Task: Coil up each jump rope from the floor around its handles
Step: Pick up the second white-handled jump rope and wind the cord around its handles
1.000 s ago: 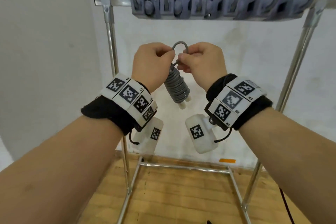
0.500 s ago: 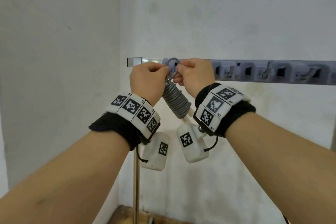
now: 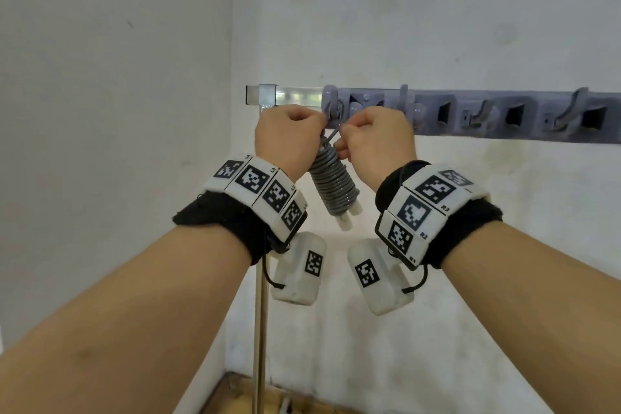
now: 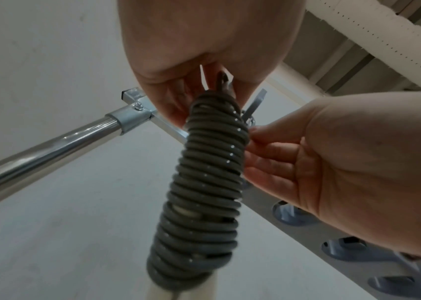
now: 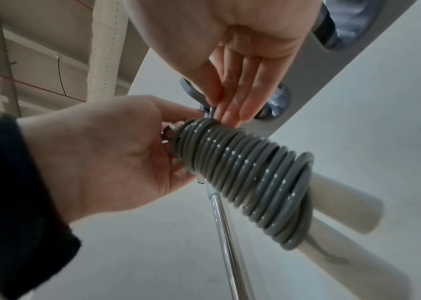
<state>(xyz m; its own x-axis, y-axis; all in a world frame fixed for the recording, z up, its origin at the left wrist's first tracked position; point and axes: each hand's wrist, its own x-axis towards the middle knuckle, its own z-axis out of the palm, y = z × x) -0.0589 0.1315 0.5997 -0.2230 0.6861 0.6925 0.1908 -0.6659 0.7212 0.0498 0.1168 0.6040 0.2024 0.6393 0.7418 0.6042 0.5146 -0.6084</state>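
I am watching my left hand (image 3: pixel 289 138) pinching the top of the jump rope (image 3: pixel 332 185), just below the hook rail (image 3: pixel 470 118). The grey cord is winding tightly around two cream handles (image 5: pixel 343 205), hanging tilted, ends pointing down. My right hand (image 3: pixel 374 141) is pinching its loose loop. Wristband tags are reading R2, R3.

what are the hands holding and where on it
Both the left hand and the right hand pinch the coiled jump rope at its top end, by the loop.
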